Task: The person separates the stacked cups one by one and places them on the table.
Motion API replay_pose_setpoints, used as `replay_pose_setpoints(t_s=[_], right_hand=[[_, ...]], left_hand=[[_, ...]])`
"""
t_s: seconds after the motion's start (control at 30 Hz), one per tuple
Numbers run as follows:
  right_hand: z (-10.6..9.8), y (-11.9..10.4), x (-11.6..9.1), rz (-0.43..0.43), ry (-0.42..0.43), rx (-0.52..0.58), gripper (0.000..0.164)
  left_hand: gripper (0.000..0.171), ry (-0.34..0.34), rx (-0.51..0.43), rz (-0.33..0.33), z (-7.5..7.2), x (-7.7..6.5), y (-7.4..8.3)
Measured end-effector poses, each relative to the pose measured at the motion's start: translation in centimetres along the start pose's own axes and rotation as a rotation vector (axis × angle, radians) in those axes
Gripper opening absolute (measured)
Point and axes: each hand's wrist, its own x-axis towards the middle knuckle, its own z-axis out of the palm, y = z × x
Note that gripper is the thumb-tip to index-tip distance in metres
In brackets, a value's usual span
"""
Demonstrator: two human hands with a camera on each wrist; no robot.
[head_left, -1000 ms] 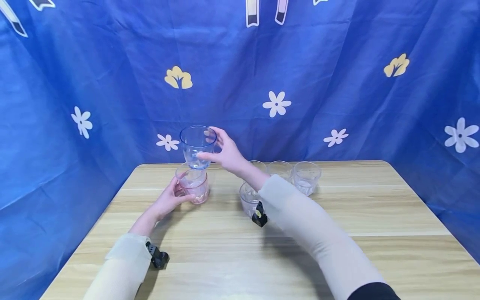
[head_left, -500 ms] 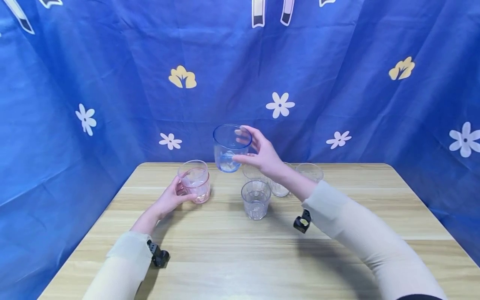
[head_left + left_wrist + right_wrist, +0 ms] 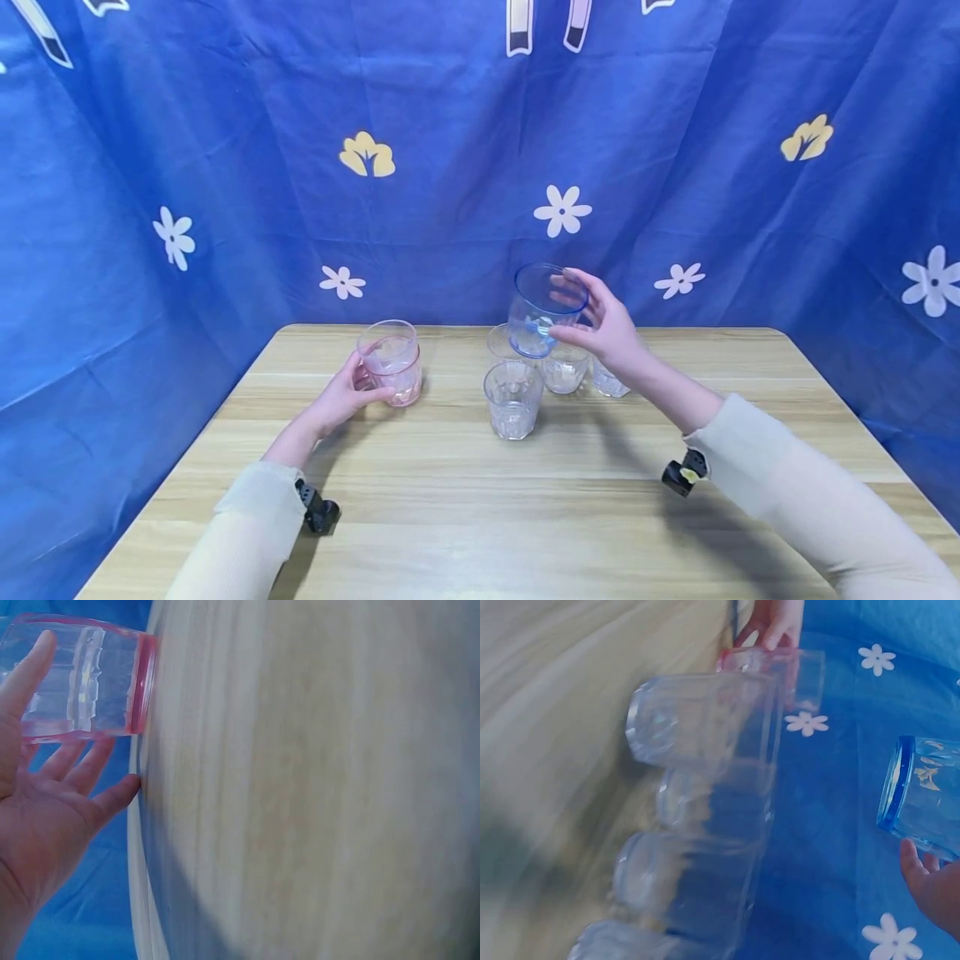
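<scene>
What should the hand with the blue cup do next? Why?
Maybe the right hand should shift right before lowering the blue cup: it's off the table, and the head view shows clear cups behind or beneath it, which it might bump.

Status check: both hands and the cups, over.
Left hand gripping pink-rimmed cup, clear cup nested inside. Right hand holding blue-rimmed cup off the table. Four more clear cups standing close below.

I can read no text, label, brand, number or sign on anything in front of me.
</scene>
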Motion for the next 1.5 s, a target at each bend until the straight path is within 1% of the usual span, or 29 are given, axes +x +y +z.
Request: replay_pose_setpoints(t_s=[0.1, 0.33, 0.57, 0.8, 0.9, 1.1, 1.2, 1.5], right_hand=[[-1.0, 0.5, -1.0, 0.015, 0.023, -0.007, 0.078], [-2.8, 2.2, -3.7, 0.065, 0.039, -0.046, 0.078], [-3.6, 3.7, -5.9, 0.146, 0.096, -0.121, 0.080], [-3.8, 5.4, -7.4, 0.203, 0.125, -0.138, 0.082], [-3.8, 6.1, -7.8, 0.231, 0.124, -0.135, 0.082], [-3.5, 7.3, -8.2, 0.244, 0.098, -0.168, 0.084], [-3.3, 7.9, -8.3, 0.266, 0.094, -0.177, 0.084], [-2.6, 8.8, -8.5, 0.304, 0.087, -0.163, 0.085]], left_hand=[[0.087, -0.001, 0.008, -0.002, 0.0, 0.0, 0.0], [0.088, 0.001, 0.005, -0.011, 0.0, -0.1, 0.1], [0.088, -0.005, -0.007, -0.013, 0.1, -0.2, 0.2], [0.087, 0.001, -0.013, -0.016, 0.1, -0.2, 0.2], [0.088, -0.002, -0.006, -0.020, 0.1, -0.1, 0.2], [0.087, -0.002, 0.007, -0.027, 0.0, -0.1, 0.3], [0.087, -0.005, -0.003, -0.023, 0.0, -0.1, 0.3], [0.087, -0.005, -0.010, -0.023, 0.0, -0.1, 0.4]])
